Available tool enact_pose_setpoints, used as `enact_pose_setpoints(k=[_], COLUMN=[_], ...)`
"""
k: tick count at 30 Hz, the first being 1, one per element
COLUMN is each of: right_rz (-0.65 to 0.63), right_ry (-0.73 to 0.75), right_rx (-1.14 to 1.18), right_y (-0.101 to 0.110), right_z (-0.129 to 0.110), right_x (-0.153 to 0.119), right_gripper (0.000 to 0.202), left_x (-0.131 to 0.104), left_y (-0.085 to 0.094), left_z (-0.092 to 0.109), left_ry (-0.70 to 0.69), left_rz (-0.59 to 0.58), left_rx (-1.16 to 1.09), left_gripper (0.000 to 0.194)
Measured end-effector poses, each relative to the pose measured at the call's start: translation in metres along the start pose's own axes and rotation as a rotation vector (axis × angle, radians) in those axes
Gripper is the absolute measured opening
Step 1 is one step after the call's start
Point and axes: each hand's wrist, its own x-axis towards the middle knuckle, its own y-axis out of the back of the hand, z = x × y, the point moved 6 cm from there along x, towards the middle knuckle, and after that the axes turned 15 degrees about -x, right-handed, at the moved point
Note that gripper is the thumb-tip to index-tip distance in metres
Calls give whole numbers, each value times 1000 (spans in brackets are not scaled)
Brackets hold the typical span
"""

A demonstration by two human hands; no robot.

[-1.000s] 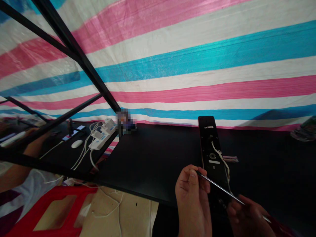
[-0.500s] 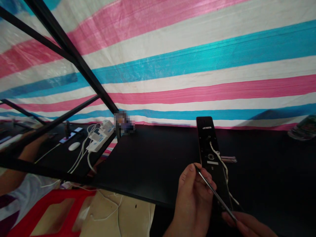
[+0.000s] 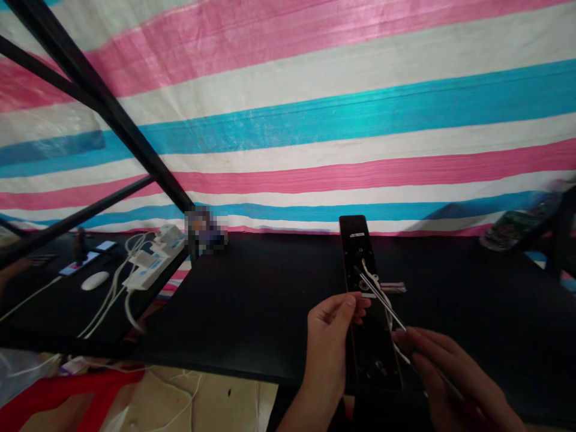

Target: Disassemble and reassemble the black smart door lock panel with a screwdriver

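Observation:
A long black panel [image 3: 375,354], with screw holes, small white labels and a white cable [image 3: 382,295] along it, lies lengthwise on the black table [image 3: 252,312]. In my right hand [image 3: 454,375] is a screwdriver [image 3: 393,314], its thin metal shaft slanting up and left over the panel. The dark tip is above the panel's upper half; whether it touches cannot be told. My left hand [image 3: 330,333] is at the panel's left edge, thumb and fingers pinched together. Anything between those fingertips is too small to make out.
Just right of the panel lies a small clear packet [image 3: 393,288]. A clear plastic bottle [image 3: 504,231] rests at the back right. To the left, beyond a black metal frame [image 3: 130,138], are a power strip [image 3: 150,264] with cables, a white mouse [image 3: 95,281] and a phone [image 3: 85,258].
The screwdriver tip has left my left fingertips and moved up over the panel. My right hand has risen into fuller view. The whole view has shifted to the right.

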Motion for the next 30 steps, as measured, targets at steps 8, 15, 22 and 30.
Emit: enact_pose_setpoints(k=[8, 15, 22, 30], right_rz=[26, -23, -77, -63], right_ry=[10, 64, 31, 49], right_rx=[54, -115, -133, -89], right_y=[-35, -70, -76, -71], right_z=[49, 65, 66, 63], right_x=[134, 212, 227, 225], right_gripper=[33, 48, 43, 41], left_x=[20, 12, 17, 17], left_y=[51, 54, 57, 56], left_z=[-40, -58, -61, -59], left_ry=[-222, -104, -131, -131], left_rz=[40, -40, -64, -90], left_rx=[266, 239, 265, 308], left_gripper=[52, 54, 52, 49])
